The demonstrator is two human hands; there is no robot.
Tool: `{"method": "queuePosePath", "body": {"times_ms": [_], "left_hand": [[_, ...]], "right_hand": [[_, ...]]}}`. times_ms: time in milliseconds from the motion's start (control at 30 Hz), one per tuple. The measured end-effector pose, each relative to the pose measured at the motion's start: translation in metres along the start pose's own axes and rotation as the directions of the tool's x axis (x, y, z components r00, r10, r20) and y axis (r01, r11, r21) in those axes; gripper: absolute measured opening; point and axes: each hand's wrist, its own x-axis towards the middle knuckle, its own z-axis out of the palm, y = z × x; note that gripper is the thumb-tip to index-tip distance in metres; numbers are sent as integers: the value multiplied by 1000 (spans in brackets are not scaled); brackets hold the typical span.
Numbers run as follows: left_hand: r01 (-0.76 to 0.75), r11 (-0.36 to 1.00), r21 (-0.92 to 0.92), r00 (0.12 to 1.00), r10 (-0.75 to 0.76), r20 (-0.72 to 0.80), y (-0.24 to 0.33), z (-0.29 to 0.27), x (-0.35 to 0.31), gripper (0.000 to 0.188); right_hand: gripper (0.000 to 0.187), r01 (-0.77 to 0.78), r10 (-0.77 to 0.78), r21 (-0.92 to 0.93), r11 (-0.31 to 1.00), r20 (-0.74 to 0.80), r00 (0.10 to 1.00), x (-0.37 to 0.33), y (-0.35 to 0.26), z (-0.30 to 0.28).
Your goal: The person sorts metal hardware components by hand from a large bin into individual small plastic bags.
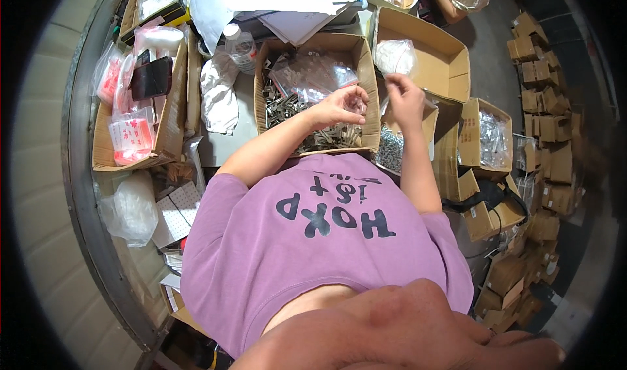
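My left hand [341, 106] is over an open cardboard box [371, 63], with its fingers curled. Something small and pale seems to lie in its palm, too unclear to name. Inside the box are loose metal parts [284, 112] and clear zip bags [307, 75] with small pieces in them. To its right, my right hand [406, 101] is raised with fingertips pinched together. Whatever they hold, if anything, cannot be made out. Below that hand, a smaller box has many small grey metal pieces [390, 149]. Just beyond the fingertips sits a clear bag of white items [396, 56].
A clear bottle [240, 47] and white cloth [219, 92] are left of the middle box. A carton [176, 109] at far left bears a dark phone [151, 77] and red-and-white packets [132, 138]. Stacked cartons [548, 135] line the right. Another person's arm [446, 3] shows at top right.
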Motion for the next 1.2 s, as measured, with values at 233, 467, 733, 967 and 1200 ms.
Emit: {"method": "queuePosePath", "body": {"times_ms": [233, 467, 733, 967, 1200], "left_hand": [[-8, 999, -31, 1000, 9, 15, -1, -1, 4, 43], [-20, 998, -56, 999, 18, -34, 2, -5, 3, 41], [-42, 997, -61, 998, 40, -38, -2, -9, 6, 40], [-34, 999, -38, 999, 33, -32, -3, -6, 5, 41], [-14, 999, 29, 1000, 14, 0, -7, -9, 6, 45]], "right_hand": [[23, 98, -127, -413, 905, -42, 991, 68, 88, 10], [26, -3, 205, -641, 767, 241, 949, 96, 79, 26], [22, -20, 41, -425, 905, 41, 998, 82, 85, 4], [25, -162, 162, 2, 987, -58, 985, 58, 66, -11], [24, 69, -73, 259, 963, 5, 997, -14, 3, 7]]}}
